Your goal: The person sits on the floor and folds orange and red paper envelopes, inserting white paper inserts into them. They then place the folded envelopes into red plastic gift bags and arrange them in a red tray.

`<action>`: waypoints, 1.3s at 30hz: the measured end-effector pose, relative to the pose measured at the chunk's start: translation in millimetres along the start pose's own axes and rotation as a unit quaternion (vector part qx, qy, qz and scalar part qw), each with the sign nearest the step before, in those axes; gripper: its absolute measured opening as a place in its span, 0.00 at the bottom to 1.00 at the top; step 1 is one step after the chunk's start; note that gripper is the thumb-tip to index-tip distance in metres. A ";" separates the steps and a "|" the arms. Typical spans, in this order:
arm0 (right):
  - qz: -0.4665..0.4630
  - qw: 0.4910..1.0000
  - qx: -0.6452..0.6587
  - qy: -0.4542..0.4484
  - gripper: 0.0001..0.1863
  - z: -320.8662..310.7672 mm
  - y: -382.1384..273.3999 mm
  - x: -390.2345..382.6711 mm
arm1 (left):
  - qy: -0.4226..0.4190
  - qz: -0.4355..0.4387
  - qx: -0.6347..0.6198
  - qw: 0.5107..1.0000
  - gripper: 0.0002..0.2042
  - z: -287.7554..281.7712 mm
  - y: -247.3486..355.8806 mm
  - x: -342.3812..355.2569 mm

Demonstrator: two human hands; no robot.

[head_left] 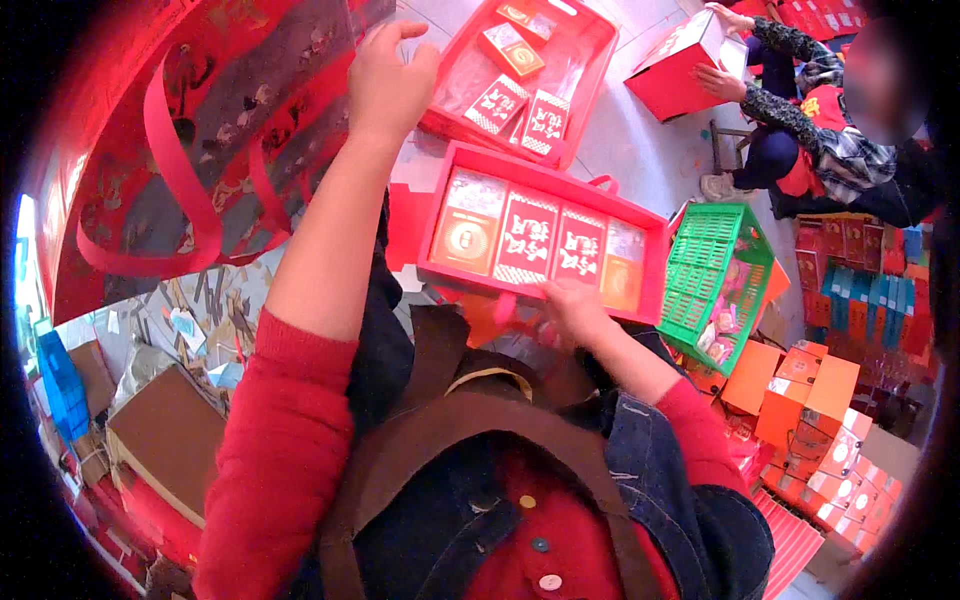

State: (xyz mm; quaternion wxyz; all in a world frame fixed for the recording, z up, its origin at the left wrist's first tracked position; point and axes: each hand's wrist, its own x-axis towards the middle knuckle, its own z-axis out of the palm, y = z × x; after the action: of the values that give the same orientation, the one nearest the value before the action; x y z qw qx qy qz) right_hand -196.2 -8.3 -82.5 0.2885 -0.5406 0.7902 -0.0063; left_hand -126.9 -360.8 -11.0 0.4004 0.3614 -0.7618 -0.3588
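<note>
My left hand (388, 85) is raised and grips the edge of a large red lid with a clear window and red ribbon handles (210, 150). My right hand (570, 305) rests on the near rim of an open red gift box (655, 262). Inside that box lie several flat red and gold packets (528, 240) side by side. Whether the right hand's fingers hold anything cannot be told.
A second open red box (590, 60) with small packets lies beyond. A green plastic basket (715, 285) stands to the right, with orange cartons (815, 400) stacked below it. Another person (830, 130) sits at the upper right holding a red box. Brown cardboard (165, 440) lies at left.
</note>
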 end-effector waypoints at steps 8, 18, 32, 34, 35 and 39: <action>-0.019 0.982 -0.007 -0.186 0.13 29.6 -12.4 97.4 | -0.046 -0.035 -0.074 0.996 0.13 -1.0 8.2 1.1; 0.361 0.917 0.060 0.160 0.35 -30.4 205.3 351.8 | -0.139 -0.062 -0.165 0.974 0.11 20.6 25.1 9.6; 0.402 0.821 0.247 0.321 0.50 -4.5 172.5 344.2 | -0.124 -0.158 -0.238 0.950 0.10 14.9 24.7 5.3; 0.229 0.810 0.358 0.406 0.40 -13.0 189.1 329.2 | -0.127 -0.138 -0.216 0.958 0.10 15.2 22.7 9.0; 0.133 0.795 0.419 0.418 0.33 -28.5 176.5 317.3 | -0.119 -0.138 -0.217 0.959 0.10 15.7 20.9 9.5; 0.068 0.729 0.615 0.292 0.37 -81.2 56.5 219.0 | -0.091 -0.154 -0.245 0.953 0.10 15.8 15.7 3.5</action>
State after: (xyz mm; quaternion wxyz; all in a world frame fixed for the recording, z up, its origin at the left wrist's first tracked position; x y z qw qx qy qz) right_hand -336.4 -197.2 -131.4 0.3125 -0.1611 0.6936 -0.6288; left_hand -146.2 -352.2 -3.3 0.3457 0.3311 -0.6185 -0.6232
